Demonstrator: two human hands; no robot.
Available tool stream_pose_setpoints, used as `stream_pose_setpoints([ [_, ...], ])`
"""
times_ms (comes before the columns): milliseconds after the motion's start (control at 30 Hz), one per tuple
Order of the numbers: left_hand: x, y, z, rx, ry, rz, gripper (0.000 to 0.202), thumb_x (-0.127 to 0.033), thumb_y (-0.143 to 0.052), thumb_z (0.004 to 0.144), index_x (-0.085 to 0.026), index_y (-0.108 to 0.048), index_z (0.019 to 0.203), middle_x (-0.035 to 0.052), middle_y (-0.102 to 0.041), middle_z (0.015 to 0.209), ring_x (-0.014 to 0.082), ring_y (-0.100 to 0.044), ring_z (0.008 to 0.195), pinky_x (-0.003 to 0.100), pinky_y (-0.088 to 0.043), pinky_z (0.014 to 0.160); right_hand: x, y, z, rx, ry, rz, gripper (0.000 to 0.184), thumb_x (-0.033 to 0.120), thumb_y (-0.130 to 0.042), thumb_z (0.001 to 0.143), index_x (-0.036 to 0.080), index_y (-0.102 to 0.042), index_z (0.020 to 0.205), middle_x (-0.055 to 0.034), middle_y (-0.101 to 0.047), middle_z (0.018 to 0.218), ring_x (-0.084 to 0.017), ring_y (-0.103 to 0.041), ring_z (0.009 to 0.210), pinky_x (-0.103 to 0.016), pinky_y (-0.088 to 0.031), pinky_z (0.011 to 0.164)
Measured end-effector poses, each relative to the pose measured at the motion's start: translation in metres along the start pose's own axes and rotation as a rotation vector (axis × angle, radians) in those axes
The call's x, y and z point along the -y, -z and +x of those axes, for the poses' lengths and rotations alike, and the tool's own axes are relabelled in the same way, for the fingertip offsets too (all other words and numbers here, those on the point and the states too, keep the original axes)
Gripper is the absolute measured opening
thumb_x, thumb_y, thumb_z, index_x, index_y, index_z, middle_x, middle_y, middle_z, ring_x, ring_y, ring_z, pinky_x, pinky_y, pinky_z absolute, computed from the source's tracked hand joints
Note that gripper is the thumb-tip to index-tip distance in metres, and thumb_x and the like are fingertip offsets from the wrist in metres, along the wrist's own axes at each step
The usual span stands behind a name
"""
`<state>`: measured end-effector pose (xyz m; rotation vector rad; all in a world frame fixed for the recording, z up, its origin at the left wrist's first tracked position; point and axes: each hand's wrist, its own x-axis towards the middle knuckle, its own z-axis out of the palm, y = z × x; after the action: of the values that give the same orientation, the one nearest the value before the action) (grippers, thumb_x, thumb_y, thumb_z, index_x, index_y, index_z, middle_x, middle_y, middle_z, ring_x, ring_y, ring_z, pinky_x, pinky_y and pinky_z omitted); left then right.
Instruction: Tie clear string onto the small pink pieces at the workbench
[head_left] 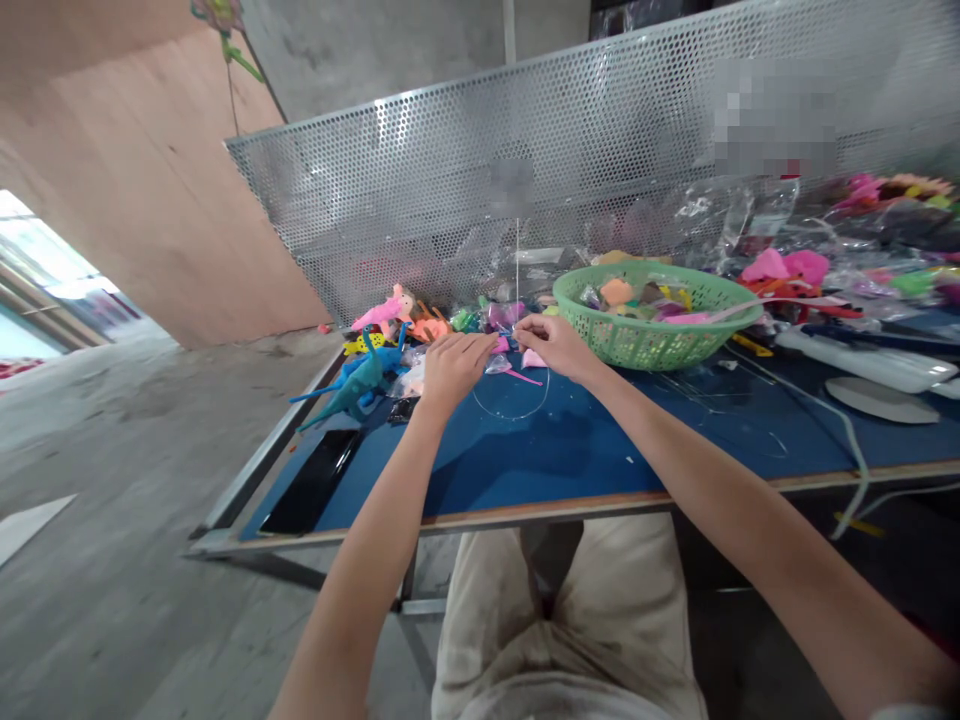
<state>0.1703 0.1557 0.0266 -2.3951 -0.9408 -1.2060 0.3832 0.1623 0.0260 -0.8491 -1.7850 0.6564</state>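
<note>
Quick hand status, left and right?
Left hand: fingers extended; grip hidden, can't tell.
Right hand: fingers bent, fingertips close together; can't tell what, if anything, they pinch. Thin clear strand loops below both.

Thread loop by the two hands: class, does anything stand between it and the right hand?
Nothing visible does. The thread loop curves up toward the right hand with no object across that gap; the green basket sits off to the hand's right.

Bright glare far left; glints on metal panel [600, 150]; edges stretched.
</note>
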Motion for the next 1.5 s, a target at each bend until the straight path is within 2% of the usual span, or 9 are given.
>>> stream_pose_setpoints([
  [267,-0.013,-0.004,0.002,-0.108,0.310,-0.266,0.024,-0.037,-0.059,0.095,-0.021,-0.077,0.098,0.0050,-0.079,0.091,0.0184,-0.071,0.081,0.032,-0.053,0.080,0.007,-0.007,-0.006,-0.108,0.165,-0.136,0.020,0.037,-0.057,0.093,0.020,-0.065,0.086,-0.0037,-0.070,0.076,-0.020,-0.063,0.073,-0.034,-0.047,0.074],
  [533,-0.012,0.002,0.003,-0.094,0.276,-0.193,0.025,-0.037,-0.059,0.095,-0.022,-0.079,0.095,0.0040,-0.078,0.087,0.0192,-0.067,0.079,0.033,-0.048,0.082,0.006,-0.007,-0.007,-0.139,0.258,-0.312,0.019,0.033,-0.055,0.097,0.022,-0.065,0.086,-0.0048,-0.071,0.083,-0.022,-0.055,0.078,-0.036,-0.041,0.079],
  [667,-0.013,0.004,0.005,-0.071,0.353,-0.298,0.028,-0.041,-0.059,0.094,-0.021,-0.078,0.093,0.0044,-0.078,0.089,0.0193,-0.067,0.082,0.031,-0.050,0.077,0.004,-0.007,-0.007,-0.147,0.296,-0.385,0.019,0.034,-0.055,0.098,0.023,-0.067,0.089,-0.0042,-0.070,0.084,-0.023,-0.054,0.081,-0.038,-0.039,0.084],
  [833,-0.007,0.002,0.006,0.041,0.471,-0.631,0.036,-0.050,-0.064,0.089,-0.017,-0.077,0.083,0.0056,-0.076,0.087,0.0192,-0.068,0.085,0.030,-0.051,0.080,0.000,-0.002,-0.007,-0.182,0.365,-0.501,0.019,0.034,-0.054,0.100,0.026,-0.069,0.093,-0.0028,-0.071,0.085,-0.024,-0.055,0.086,-0.043,-0.033,0.097],
  [1000,-0.002,0.000,0.006,0.096,0.557,-0.793,0.038,-0.052,-0.069,0.085,-0.015,-0.078,0.084,0.0065,-0.077,0.088,0.0197,-0.068,0.087,0.031,-0.052,0.082,0.001,0.002,-0.008,-0.172,0.370,-0.528,0.022,0.036,-0.052,0.101,0.026,-0.070,0.096,-0.0028,-0.073,0.087,-0.024,-0.055,0.088,-0.043,-0.033,0.096],
  [1133,-0.008,0.000,0.006,0.033,0.472,-0.648,0.033,-0.046,-0.065,0.090,-0.016,-0.078,0.090,0.0069,-0.077,0.091,0.0185,-0.069,0.086,0.030,-0.053,0.082,0.002,0.000,-0.006,-0.172,0.316,-0.515,0.023,0.037,-0.052,0.101,0.024,-0.069,0.094,-0.0037,-0.071,0.083,-0.024,-0.056,0.089,-0.043,-0.032,0.097],
  [1267,-0.011,-0.003,0.005,-0.007,0.225,-0.283,0.028,-0.040,-0.068,0.091,-0.020,-0.075,0.109,0.0060,-0.078,0.093,0.0176,-0.070,0.082,0.032,-0.053,0.081,0.003,-0.001,-0.005,-0.161,0.257,-0.499,0.023,0.037,-0.053,0.100,0.022,-0.068,0.091,-0.0039,-0.069,0.080,-0.023,-0.055,0.086,-0.042,-0.033,0.093],
  [1367,-0.009,-0.006,0.003,-0.031,0.076,-0.101,0.023,-0.036,-0.064,0.094,-0.023,-0.075,0.111,0.0069,-0.078,0.101,0.0191,-0.071,0.092,0.033,-0.052,0.085,0.004,-0.001,-0.006,-0.145,0.256,-0.478,0.022,0.036,-0.053,0.099,0.022,-0.068,0.093,-0.0038,-0.069,0.082,-0.022,-0.054,0.084,-0.040,-0.033,0.090],
  [1500,-0.007,-0.004,0.003,-0.039,0.039,-0.025,0.020,-0.031,-0.061,0.097,-0.024,-0.076,0.107,0.0057,-0.078,0.104,0.0199,-0.071,0.098,0.033,-0.050,0.085,0.004,-0.002,-0.006,-0.108,0.256,-0.449,0.024,0.038,-0.053,0.099,0.021,-0.069,0.093,-0.0046,-0.069,0.084,-0.021,-0.055,0.083,-0.038,-0.034,0.089],
])
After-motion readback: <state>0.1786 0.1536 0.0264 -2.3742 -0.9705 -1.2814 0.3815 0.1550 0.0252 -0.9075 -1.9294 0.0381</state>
